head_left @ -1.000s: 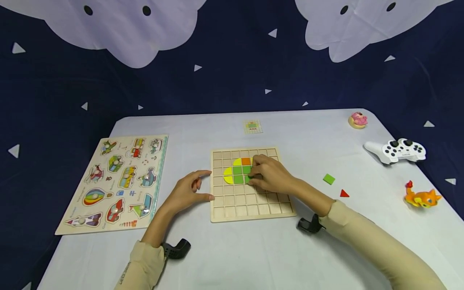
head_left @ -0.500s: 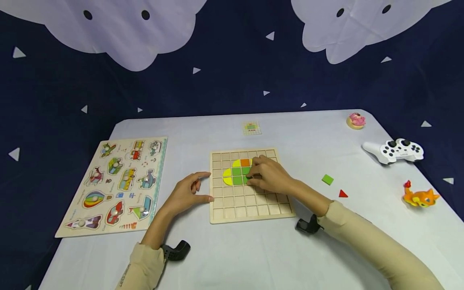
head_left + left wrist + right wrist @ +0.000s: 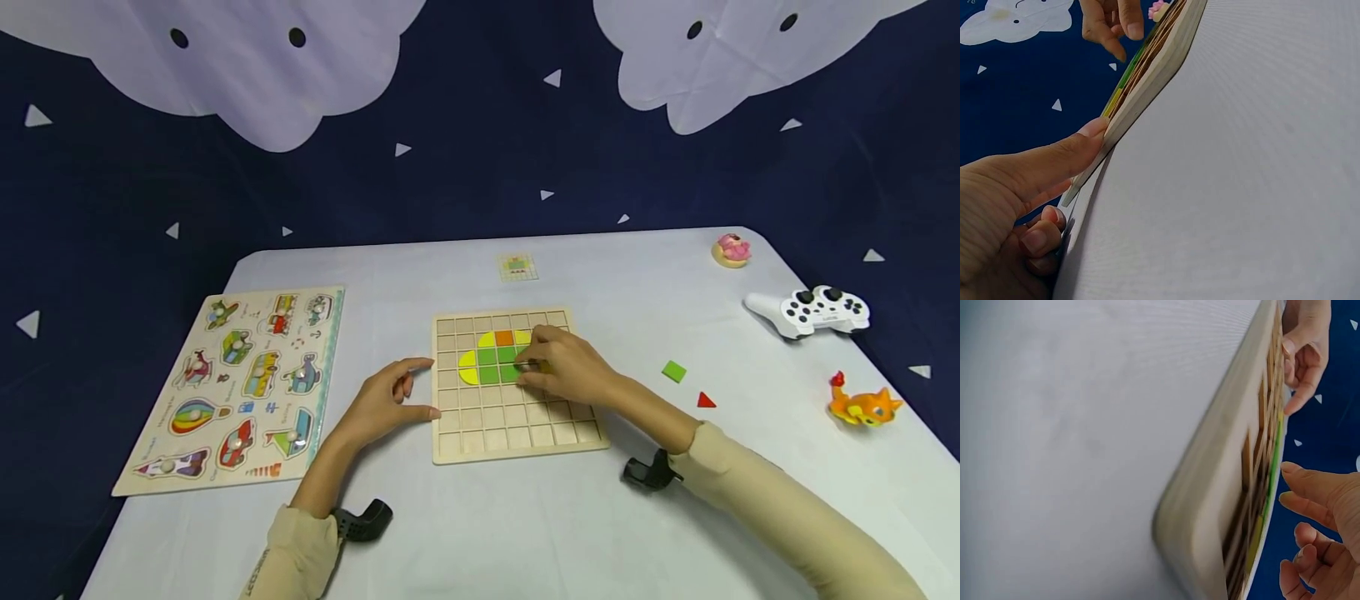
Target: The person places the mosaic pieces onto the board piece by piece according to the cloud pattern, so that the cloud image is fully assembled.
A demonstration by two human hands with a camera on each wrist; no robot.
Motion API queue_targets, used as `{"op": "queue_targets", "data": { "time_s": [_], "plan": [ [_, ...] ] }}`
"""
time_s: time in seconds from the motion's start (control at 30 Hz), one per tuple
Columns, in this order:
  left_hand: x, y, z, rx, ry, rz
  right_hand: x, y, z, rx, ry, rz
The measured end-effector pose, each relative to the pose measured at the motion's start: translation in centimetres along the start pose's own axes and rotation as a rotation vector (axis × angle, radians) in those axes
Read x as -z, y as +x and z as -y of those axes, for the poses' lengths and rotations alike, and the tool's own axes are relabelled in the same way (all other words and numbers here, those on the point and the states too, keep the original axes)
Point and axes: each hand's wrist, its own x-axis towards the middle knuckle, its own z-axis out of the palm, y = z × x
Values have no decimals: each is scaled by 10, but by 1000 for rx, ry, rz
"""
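Wooden grid board (image 3: 517, 433) lies mid-table, its left edge steadied by the left hand's (image 3: 386, 396) thumb and loosely curled fingers, while the right hand (image 3: 566, 371) pinches a green tile (image 3: 525, 367) at the coloured cluster's right side.

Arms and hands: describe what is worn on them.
Both arms wear long beige sleeves, the left sleeve with small dark lettering near the cuff. A black camera mount sits at each wrist. The left hand and right hand are bare.

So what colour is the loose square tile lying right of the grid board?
Green; the square tile shows best in the head view.
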Motion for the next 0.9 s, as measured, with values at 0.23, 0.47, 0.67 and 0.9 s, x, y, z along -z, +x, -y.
{"op": "queue_targets", "data": {
  "time_s": [0.23, 0.47, 0.67, 0.9],
  "plan": [
    [0, 0, 4, -8, 4, 4, 24, -24, -22, -104, -40, -17],
    [0, 2, 4, -16, 4, 9, 48, -59, -58, -265, -110, -13],
    [0, 2, 4, -16, 11, 11, 61, -92, -78, -302, -200, -29],
    [0, 1, 3, -13, 5, 12, 74, -116, -90, -326, -256, -18]
  ]
}}
